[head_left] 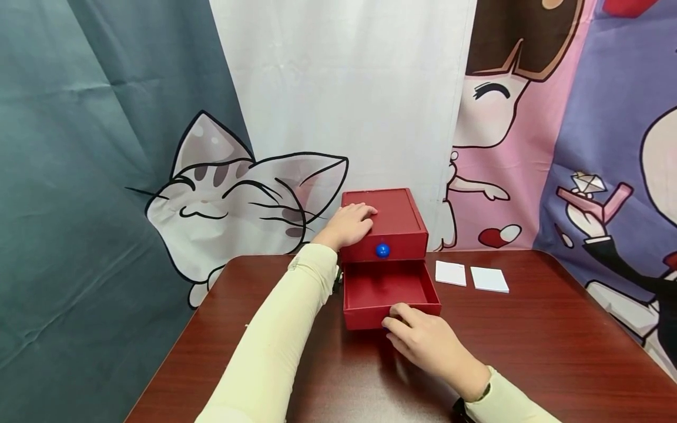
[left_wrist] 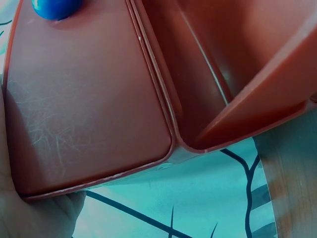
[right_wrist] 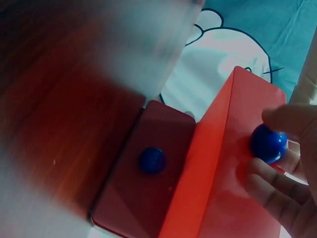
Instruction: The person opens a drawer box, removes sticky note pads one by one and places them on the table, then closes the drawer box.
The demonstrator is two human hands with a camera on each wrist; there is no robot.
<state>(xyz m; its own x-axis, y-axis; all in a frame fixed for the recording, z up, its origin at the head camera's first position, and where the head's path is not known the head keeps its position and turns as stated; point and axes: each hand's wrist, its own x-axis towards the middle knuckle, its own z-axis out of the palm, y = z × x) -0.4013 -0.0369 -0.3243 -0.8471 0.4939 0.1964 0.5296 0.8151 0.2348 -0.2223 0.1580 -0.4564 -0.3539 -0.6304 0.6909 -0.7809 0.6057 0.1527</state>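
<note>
A red drawer cabinet [head_left: 386,212] stands at the back of the table. My left hand [head_left: 347,225] lies on its top near the left edge, above the upper drawer, which is closed and has a blue knob [head_left: 382,251]. Under that, a red drawer [head_left: 388,288] is pulled out, with a bare inside. My right hand [head_left: 423,341] is at the front of this drawer; its thumb and fingers [right_wrist: 265,186] surround the blue knob [right_wrist: 267,144] there. In the right wrist view, a darker red front with another blue knob [right_wrist: 152,160] shows between this drawer and the tabletop.
Two white paper pads [head_left: 489,279] lie side by side on the brown table [head_left: 534,346], right of the cabinet. A printed cloth backdrop [head_left: 344,88] with cartoon figures hangs close behind the table.
</note>
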